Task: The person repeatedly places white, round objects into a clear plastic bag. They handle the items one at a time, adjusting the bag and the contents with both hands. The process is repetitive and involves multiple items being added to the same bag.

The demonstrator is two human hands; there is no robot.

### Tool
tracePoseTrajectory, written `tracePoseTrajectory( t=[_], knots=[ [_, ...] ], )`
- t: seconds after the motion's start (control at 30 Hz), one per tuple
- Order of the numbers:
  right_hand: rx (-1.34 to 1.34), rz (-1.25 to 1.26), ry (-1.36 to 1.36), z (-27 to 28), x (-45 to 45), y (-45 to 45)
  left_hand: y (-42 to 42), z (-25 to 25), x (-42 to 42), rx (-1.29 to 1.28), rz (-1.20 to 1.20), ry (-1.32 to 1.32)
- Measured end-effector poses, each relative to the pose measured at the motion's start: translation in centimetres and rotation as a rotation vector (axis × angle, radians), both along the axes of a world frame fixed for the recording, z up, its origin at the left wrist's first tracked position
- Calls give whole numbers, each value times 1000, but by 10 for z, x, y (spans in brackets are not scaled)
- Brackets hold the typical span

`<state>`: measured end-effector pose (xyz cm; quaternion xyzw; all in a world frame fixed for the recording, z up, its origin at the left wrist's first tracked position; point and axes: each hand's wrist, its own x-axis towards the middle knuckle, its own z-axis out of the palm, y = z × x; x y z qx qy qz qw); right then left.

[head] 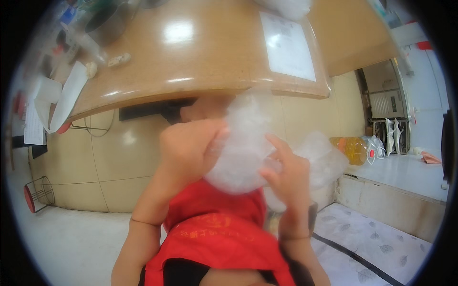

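Observation:
A translucent plastic bag [239, 157], blurred, hangs between my two hands above the red apron [218, 221]. My left hand [193, 146] has its thumb and fingers closed on the bag's left side. At the bag's right side is my right hand [288, 169], its thumb and forefinger apart and their tips close to the plastic; whether they touch it is unclear. Another translucent plastic bag [323, 161] lies to the right, partly behind my right hand. What the first bag contains cannot be made out.
A wooden table [200, 68] spans the top, bearing a white sheet [288, 50], a metal pot [105, 25] and a loose paper strip [69, 94]. A jug of yellow oil [349, 150] lies at right. Red-topped stools [30, 198] stand at left. A leaf-patterned surface [375, 243] is at lower right.

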<state>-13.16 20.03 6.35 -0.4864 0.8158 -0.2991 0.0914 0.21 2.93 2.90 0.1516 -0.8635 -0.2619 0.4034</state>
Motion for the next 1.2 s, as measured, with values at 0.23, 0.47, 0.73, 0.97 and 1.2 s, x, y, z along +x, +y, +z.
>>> tracePoseTrajectory(
  t=[0.23,0.47,0.73,0.97,1.2],
  knots=[
    [-77,9,473,-12,-9,-17,5,9,1,-165,67,-49],
    [-282,-17,621,16,-15,-16,58,38,7,-334,-485,193],
    [-246,822,97,16,27,1,-6,-9,2,1514,-301,321],
    [-183,821,-141,-10,31,30,-39,-29,29,336,381,196],
    [-540,98,103,12,18,48,-25,-51,11,58,433,112]
  ],
)
